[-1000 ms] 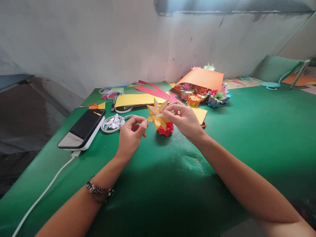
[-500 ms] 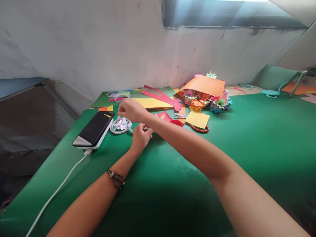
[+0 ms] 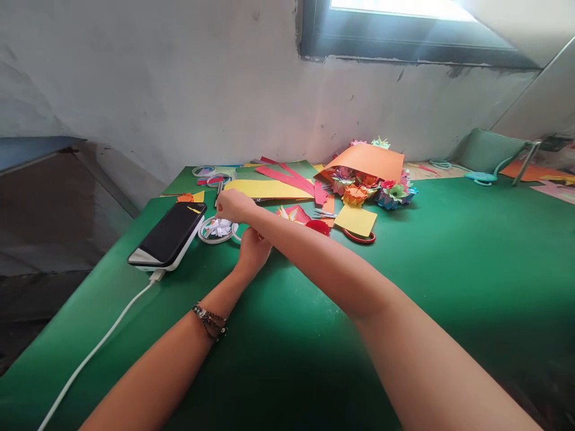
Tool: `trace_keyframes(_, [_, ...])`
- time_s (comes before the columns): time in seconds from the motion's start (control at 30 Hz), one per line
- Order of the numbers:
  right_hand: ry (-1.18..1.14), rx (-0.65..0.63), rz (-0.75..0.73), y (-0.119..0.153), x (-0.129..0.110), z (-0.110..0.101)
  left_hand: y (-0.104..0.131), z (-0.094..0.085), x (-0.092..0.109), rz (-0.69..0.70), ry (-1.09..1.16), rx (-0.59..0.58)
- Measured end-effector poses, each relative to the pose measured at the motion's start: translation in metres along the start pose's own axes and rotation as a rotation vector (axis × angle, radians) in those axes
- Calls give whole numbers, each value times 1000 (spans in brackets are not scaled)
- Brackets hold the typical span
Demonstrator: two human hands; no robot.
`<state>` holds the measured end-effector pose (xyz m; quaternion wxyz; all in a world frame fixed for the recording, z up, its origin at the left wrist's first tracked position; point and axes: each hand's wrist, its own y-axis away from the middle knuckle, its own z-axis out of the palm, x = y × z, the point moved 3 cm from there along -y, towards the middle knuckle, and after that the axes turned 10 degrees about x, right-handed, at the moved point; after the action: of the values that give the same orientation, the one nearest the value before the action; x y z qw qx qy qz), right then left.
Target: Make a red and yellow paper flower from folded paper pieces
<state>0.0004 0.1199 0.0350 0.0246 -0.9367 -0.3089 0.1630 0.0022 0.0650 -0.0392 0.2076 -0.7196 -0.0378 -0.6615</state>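
My right arm crosses over my left, and my right hand (image 3: 236, 206) hangs above a white ring (image 3: 205, 239) filled with small white paper pieces (image 3: 220, 227). Its fingers are curled together, and whatever they pinch is hidden. Just below and nearer to me, my left hand (image 3: 254, 250) is closed beside a second white ring (image 3: 235, 233). A bit of red shows at its fingertips, too small to name. Right of the hands lie a red paper piece (image 3: 318, 227) and a paper flower with yellow-white petals (image 3: 291, 214).
A phone on a white power bank (image 3: 168, 236) with a cable lies left. Behind are yellow paper (image 3: 269, 189), red strips (image 3: 287, 175) and folded paper flowers (image 3: 395, 194) under an orange sheet (image 3: 371, 160). Red-handled scissors (image 3: 359, 238) lie beneath a yellow square (image 3: 357, 219).
My right hand has dipped slightly toward the ring of white pieces. My left hand has turned a little, with its fingers more hidden behind my right forearm. The view has shifted slightly.
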Motion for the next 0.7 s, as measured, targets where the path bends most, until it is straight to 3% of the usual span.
trace_keyframes(0.23, [-37,-113,-32,-1,-4,2,3,0,13,-22,-33,-33])
trace_keyframes(0.37, [-136,-52,-58,-3,-4,-6,8,-1,26,-39,-43,-54])
trace_keyframes(0.5, [-286,117,-85,4,5,-39,10,0,33,-30,-6,-71])
trace_keyframes(0.53, [-415,200,-89,10,11,-52,10,0,33,-28,22,-73])
trace_keyframes(0.6, [-569,364,-55,28,29,-75,9,0,32,-38,103,-68])
trace_keyframes(0.7, [-579,630,89,70,64,-96,8,-1,33,-71,229,-41])
